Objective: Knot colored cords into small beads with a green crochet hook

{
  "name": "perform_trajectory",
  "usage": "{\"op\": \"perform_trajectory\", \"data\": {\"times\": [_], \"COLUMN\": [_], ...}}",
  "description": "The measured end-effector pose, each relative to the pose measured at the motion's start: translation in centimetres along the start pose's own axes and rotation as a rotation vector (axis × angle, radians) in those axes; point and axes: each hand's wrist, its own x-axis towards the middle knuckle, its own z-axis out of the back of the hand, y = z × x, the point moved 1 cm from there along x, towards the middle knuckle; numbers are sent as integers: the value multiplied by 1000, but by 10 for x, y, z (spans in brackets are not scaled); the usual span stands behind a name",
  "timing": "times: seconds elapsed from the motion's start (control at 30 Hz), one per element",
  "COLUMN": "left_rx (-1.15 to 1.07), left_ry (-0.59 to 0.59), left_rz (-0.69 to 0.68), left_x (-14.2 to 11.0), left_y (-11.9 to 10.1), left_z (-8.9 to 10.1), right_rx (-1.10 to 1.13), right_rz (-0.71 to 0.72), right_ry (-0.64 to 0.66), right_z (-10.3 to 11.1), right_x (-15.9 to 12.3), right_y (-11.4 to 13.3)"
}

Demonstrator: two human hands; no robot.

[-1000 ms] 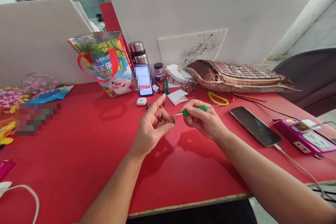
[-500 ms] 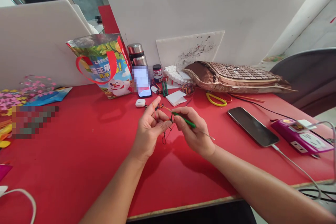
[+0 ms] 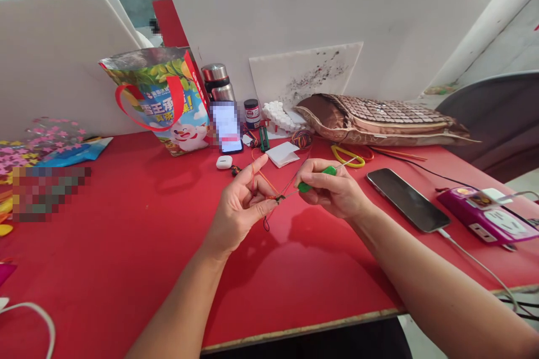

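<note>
The smooth red table (image 3: 138, 247) has a pale near edge. Far left stands a colourful printed bag with red handles (image 3: 185, 106). Far centre lie a rounded white plastic case (image 3: 224, 162) and folded white paper (image 3: 282, 155). On the right lie a flat black phone (image 3: 407, 200) and a purple-and-white power strip (image 3: 488, 216).

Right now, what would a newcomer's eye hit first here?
At the centre, above the red table, the left hand pinches a small piece of cord and the right hand holds a green-handled tool. Back left stands a colourful, red-handled bag. On the right, a magenta power strip lies near a dark phone.
</note>
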Motion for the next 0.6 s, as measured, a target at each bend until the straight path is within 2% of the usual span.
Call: {"op": "perform_trajectory", "data": {"times": [0.4,0.6], "left_rx": [140,175], "left_ry": [-44,-57], "left_rz": [-99,-87], "left_x": [0,0], "left_y": [-2,-4], "left_z": [0,-1], "right_rx": [-49,-56], "right_rz": [67,78], "right_ry": [-126,-141], "right_z": [-4,-7], "right_x": [0,-1], "right_y": [2,3]}}
